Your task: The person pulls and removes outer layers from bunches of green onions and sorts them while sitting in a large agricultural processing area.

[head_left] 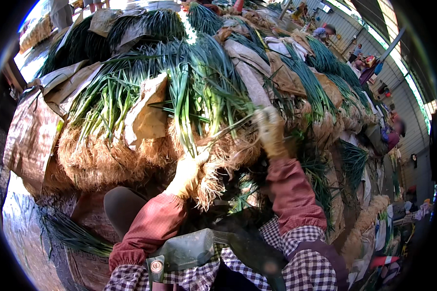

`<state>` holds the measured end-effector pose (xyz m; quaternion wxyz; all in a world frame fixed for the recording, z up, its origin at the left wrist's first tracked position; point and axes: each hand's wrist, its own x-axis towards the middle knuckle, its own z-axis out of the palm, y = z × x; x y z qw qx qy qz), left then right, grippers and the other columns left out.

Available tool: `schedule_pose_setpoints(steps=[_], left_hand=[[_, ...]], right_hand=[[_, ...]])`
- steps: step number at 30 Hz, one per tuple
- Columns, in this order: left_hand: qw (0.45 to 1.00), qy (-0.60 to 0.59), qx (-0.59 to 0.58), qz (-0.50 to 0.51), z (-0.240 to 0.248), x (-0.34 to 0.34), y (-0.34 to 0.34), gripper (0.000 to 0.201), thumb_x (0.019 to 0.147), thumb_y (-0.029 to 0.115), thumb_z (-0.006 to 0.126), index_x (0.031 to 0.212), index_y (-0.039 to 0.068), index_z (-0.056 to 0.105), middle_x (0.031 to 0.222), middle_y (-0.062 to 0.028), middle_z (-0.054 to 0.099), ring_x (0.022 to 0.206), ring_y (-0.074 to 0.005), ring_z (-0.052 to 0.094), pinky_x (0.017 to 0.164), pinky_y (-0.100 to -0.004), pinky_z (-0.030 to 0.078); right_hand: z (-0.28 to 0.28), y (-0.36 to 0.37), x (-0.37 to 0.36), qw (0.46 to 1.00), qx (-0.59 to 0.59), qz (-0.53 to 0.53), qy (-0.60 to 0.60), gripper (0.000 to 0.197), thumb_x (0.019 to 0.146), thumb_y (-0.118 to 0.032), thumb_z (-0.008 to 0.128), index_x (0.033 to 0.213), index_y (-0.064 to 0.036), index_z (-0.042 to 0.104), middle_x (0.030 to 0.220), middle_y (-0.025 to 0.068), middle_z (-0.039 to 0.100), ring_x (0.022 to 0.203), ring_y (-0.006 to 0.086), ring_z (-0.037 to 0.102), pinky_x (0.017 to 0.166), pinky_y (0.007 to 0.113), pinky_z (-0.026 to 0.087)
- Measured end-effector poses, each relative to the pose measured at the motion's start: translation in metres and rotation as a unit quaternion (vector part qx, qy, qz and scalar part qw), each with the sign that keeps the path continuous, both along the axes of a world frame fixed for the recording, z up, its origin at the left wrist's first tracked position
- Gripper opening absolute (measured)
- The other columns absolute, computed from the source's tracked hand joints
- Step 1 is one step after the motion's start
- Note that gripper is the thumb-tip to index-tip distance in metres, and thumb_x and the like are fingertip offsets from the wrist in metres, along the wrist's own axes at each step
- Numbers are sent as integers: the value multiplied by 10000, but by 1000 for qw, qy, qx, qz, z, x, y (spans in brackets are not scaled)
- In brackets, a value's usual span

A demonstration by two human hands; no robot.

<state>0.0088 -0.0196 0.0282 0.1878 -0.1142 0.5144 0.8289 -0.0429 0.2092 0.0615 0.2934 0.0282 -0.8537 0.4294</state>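
Observation:
My left hand [187,175], in a pale yellow glove, is closed around the lower stalks of some green onions [183,104]. Their stringy tan roots [210,186] hang below the fist, and the long green leaves lie up over the heap. To the right, my right hand [270,130], gloved too and slightly blurred, is curled shut. A thin, pale strip of leaf [234,127] runs from the held stalks to its fingers. Beneath the right forearm, loose green scraps [245,194] lie in shadow.
Bundles of green onions [102,106], roots toward me, are stacked ahead with brown paper sheets [148,114] between them. A loose bunch [73,232] lies at lower left. More bundles line the right, where other people [393,133] sit. An orange cone [383,262] is at lower right.

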Motion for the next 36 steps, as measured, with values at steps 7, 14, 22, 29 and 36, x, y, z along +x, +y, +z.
schedule_pose_setpoints(steps=[7,14,22,29,36], left_hand=[[999,-11,-36,5,-33,2,-18,72,783,77,610,841,51,576,620,1,541,418,-73,423,381,-205,327],[999,5,-34,-21,-29,4,-15,148,736,102,688,863,51,629,601,16,561,383,-62,397,364,-211,297],[938,14,282,-201,1,22,-24,291,754,8,629,1036,-8,557,878,-77,622,816,-175,598,735,-275,500],[950,15,203,-239,-9,31,-34,292,739,8,639,1017,-27,558,866,-106,626,820,-210,618,736,-329,519],[979,-27,184,-80,-39,26,-23,220,733,-58,627,946,-35,579,809,-85,622,710,-166,604,647,-270,506]], right_hand=[[-3,63,15,830,464,-280,-133,475,792,-326,579,1192,-102,454,1177,142,472,1036,318,468,872,397,393],[-50,-79,12,886,30,212,-410,399,831,-184,575,1161,0,445,990,150,548,794,207,573,645,287,497],[-45,-84,-9,914,-200,212,-283,305,912,-288,417,1056,-26,476,897,83,515,835,162,515,736,279,459],[93,-27,-162,969,-223,62,-91,426,888,-446,438,1003,-40,497,838,85,561,668,168,545,520,280,466],[-11,-29,-22,953,-123,27,-276,213,901,-233,478,960,-40,545,840,57,595,618,108,578,535,208,476]])
